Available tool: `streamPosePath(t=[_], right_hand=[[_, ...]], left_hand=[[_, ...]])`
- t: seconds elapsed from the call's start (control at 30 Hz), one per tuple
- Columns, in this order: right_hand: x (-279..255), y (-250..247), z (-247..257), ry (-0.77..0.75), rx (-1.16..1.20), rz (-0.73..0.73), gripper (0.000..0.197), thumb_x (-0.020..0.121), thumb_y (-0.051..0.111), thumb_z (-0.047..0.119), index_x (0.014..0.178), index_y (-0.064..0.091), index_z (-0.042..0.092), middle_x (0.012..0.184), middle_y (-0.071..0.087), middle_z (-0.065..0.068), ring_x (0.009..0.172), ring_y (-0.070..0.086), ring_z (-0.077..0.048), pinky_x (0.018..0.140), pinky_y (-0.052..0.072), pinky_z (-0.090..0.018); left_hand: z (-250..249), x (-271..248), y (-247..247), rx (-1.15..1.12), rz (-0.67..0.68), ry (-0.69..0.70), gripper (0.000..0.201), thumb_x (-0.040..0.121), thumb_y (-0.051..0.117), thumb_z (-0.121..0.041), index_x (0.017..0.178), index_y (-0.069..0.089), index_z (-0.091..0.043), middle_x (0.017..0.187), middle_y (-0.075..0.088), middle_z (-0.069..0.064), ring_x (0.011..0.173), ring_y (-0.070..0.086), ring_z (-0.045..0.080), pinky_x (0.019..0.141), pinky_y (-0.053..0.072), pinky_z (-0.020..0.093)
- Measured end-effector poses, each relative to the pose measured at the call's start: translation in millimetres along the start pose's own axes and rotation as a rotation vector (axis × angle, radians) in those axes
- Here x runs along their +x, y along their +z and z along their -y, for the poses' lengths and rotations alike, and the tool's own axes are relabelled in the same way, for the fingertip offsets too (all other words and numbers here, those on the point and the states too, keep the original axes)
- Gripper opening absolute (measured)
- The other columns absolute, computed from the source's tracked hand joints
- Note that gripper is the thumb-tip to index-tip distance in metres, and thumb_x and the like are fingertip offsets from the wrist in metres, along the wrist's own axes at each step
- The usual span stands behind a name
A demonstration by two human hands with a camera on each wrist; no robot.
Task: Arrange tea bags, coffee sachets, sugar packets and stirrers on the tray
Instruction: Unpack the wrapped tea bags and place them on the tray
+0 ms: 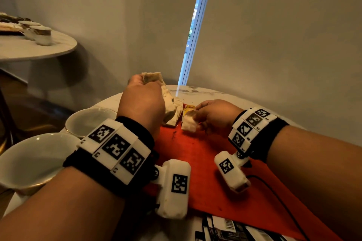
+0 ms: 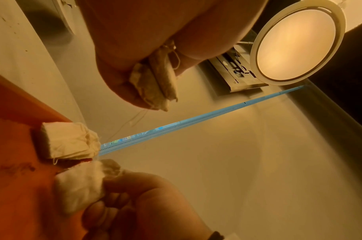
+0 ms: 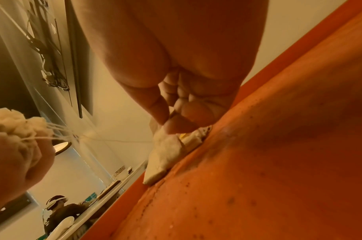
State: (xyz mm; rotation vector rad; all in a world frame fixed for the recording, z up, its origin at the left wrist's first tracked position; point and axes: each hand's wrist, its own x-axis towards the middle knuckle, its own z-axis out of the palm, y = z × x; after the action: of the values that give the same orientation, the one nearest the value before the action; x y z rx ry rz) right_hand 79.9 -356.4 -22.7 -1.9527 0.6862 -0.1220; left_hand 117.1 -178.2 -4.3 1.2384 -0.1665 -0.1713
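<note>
My left hand [image 1: 147, 84] is lifted over the far end of the red tray [image 1: 197, 164] and grips a small bunch of tea bags [image 1: 152, 78], their strings trailing down. In the left wrist view these tea bags [image 2: 158, 81] sit between thumb and fingers. Below them a pile of pale tea bags [image 1: 172, 112] lies on the tray. My right hand [image 1: 197, 118] pinches one tea bag [image 1: 189, 124] that rests on the tray beside the pile; the right wrist view shows this tea bag [image 3: 165, 154] under the fingertips [image 3: 176, 125].
Two white cups [image 1: 89, 121] [image 1: 29, 162] stand left of the tray. Black sachets [image 1: 225, 229] lie at the table's near edge. A cable [image 1: 278, 197] crosses the tray's right side. A second table [image 1: 39, 47] with crockery stands at back left. Another person [image 3: 57, 206] sits in the distance.
</note>
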Motion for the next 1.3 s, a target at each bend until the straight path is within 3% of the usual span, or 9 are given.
streamPosePath(t=[0.17, 0.43, 0.53, 0.73, 0.87, 0.97, 1.1, 1.2, 1.3], right_hand=[[7.0, 4.0, -1.1, 0.035, -0.053, -0.013, 0.016, 0.087, 0.057, -0.011, 0.087, 0.062, 0.004, 0.051, 0.064, -0.001, 0.047, 0.058, -0.016, 0.045, 0.048, -0.026], [17.1, 4.8, 6.0, 0.072, 0.005, -0.059, 0.019, 0.092, 0.052, -0.015, 0.084, 0.055, 0.002, 0.07, 0.059, -0.017, 0.058, 0.061, -0.025, 0.047, 0.056, -0.03], [20.0, 5.0, 5.6, 0.08, -0.026, -0.053, 0.017, 0.093, 0.052, -0.013, 0.083, 0.056, 0.001, 0.075, 0.059, -0.019, 0.062, 0.061, -0.027, 0.054, 0.057, -0.033], [20.2, -0.3, 6.4, 0.017, -0.154, -0.127, 0.007, 0.088, 0.067, 0.014, 0.084, 0.062, 0.012, 0.086, 0.069, -0.014, 0.069, 0.068, -0.026, 0.071, 0.062, -0.043], [14.9, 2.7, 10.2, 0.011, -0.043, -0.042, 0.01, 0.094, 0.063, 0.013, 0.086, 0.061, 0.006, 0.079, 0.062, -0.013, 0.063, 0.064, -0.026, 0.058, 0.053, -0.035], [10.4, 14.3, 8.6, 0.115, 0.045, 0.083, 0.021, 0.096, 0.063, 0.018, 0.102, 0.062, -0.002, 0.084, 0.062, -0.016, 0.068, 0.067, -0.028, 0.061, 0.057, -0.033], [12.3, 17.0, 5.6, 0.134, 0.07, 0.076, 0.022, 0.097, 0.062, 0.018, 0.104, 0.06, -0.004, 0.088, 0.062, -0.017, 0.067, 0.066, -0.027, 0.062, 0.055, -0.033], [7.9, 15.0, 6.5, 0.054, 0.064, 0.069, 0.017, 0.098, 0.06, 0.017, 0.097, 0.06, 0.0, 0.086, 0.061, -0.015, 0.063, 0.063, -0.026, 0.054, 0.052, -0.031], [-1.5, 9.8, 13.6, -0.115, 0.156, 0.035, 0.033, 0.095, 0.062, 0.039, 0.099, 0.064, 0.007, 0.087, 0.063, -0.011, 0.062, 0.06, -0.021, 0.049, 0.045, -0.026]], left_hand=[[-3.9, -0.4, -0.9, -0.035, -0.028, 0.008, 0.02, 0.102, 0.045, -0.013, 0.11, 0.06, -0.024, 0.102, 0.067, 0.004, 0.072, 0.064, 0.014, 0.04, 0.046, 0.016], [-5.8, -3.8, 0.5, -0.072, -0.006, -0.055, 0.02, 0.103, 0.046, -0.013, 0.101, 0.06, -0.028, 0.107, 0.067, 0.008, 0.078, 0.069, 0.019, 0.05, 0.06, 0.029], [-5.5, -3.0, -0.5, -0.061, 0.002, -0.047, 0.02, 0.103, 0.045, -0.013, 0.104, 0.06, -0.027, 0.105, 0.066, 0.006, 0.074, 0.066, 0.016, 0.045, 0.055, 0.022], [-5.5, -2.9, 0.3, -0.071, 0.011, -0.062, 0.02, 0.102, 0.047, -0.013, 0.106, 0.06, -0.027, 0.107, 0.065, 0.008, 0.075, 0.066, 0.017, 0.046, 0.057, 0.024], [-4.3, -2.3, -0.2, -0.034, 0.02, -0.047, 0.019, 0.103, 0.047, -0.015, 0.107, 0.059, -0.028, 0.104, 0.065, 0.005, 0.075, 0.064, 0.015, 0.044, 0.055, 0.022], [-3.3, -2.1, -0.8, -0.019, 0.039, -0.046, 0.018, 0.104, 0.046, -0.016, 0.108, 0.058, -0.029, 0.099, 0.063, 0.003, 0.074, 0.064, 0.014, 0.043, 0.054, 0.021], [-1.2, -2.2, 1.2, 0.004, 0.053, -0.063, 0.018, 0.102, 0.048, -0.013, 0.107, 0.06, -0.025, 0.096, 0.066, 0.005, 0.074, 0.067, 0.017, 0.055, 0.06, 0.033], [2.2, -3.8, 5.5, -0.036, 0.116, -0.08, 0.018, 0.1, 0.049, -0.008, 0.102, 0.063, -0.02, 0.088, 0.069, 0.011, 0.069, 0.068, 0.024, 0.064, 0.06, 0.043], [2.8, -5.1, 7.3, -0.076, 0.168, -0.133, 0.018, 0.101, 0.048, -0.006, 0.102, 0.062, -0.017, 0.083, 0.068, 0.013, 0.072, 0.067, 0.029, 0.069, 0.058, 0.049]])
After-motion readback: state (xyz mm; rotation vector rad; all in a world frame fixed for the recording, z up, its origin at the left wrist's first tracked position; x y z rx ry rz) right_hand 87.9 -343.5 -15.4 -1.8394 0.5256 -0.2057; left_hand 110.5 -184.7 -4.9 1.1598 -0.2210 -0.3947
